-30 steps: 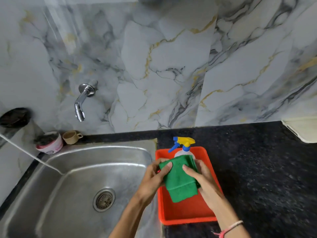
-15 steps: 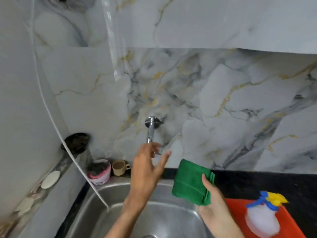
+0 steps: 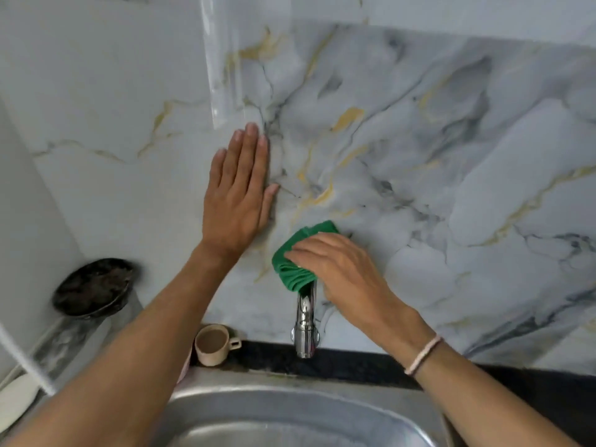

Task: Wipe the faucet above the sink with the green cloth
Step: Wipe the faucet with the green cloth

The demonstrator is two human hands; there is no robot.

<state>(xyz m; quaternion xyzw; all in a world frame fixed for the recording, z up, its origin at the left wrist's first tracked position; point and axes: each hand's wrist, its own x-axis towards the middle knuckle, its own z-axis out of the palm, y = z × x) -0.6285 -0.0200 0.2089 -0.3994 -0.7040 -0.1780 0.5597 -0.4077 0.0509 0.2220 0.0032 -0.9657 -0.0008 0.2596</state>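
The faucet (image 3: 304, 314) juts from the marble wall (image 3: 451, 156) above the sink (image 3: 290, 411), its chrome spout running down toward the basin. The green cloth (image 3: 292, 269) is bunched over its upper end at the wall, clamped there by the right hand (image 3: 342, 269). So the bare length lies below the grip, and the next stroke likely runs down that axis. The left hand (image 3: 237, 195) lies flat and empty on the wall, up and to the left.

Head camera looks forward and down, close to the marble wall (image 3: 451, 156) above the sink (image 3: 290, 411).
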